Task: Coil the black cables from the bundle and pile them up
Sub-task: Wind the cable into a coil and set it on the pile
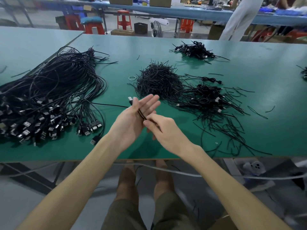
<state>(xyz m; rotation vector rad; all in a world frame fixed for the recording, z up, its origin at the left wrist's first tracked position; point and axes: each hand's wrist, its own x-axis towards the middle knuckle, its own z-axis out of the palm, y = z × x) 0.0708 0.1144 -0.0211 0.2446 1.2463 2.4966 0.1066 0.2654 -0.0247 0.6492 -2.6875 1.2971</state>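
Observation:
A big bundle of black USB cables (49, 90) lies on the left of the green table (249, 67), plugs toward me. My left hand (134, 118) is held palm up with fingers straight; a black cable (141, 113) runs across its palm, the USB plug (130, 99) sticking out past the thumb. My right hand (164, 130) pinches that cable at the base of the left fingers. The cable's tail trails left over the table toward the bundle. A pile of coiled cables (206, 98) lies to the right.
A heap of short black ties (157, 80) sits mid-table with a small ring (132, 78) beside it. Another cable pile (194, 49) lies at the back. Loose ties scatter at the right. A person stands beyond the table; stools and benches behind.

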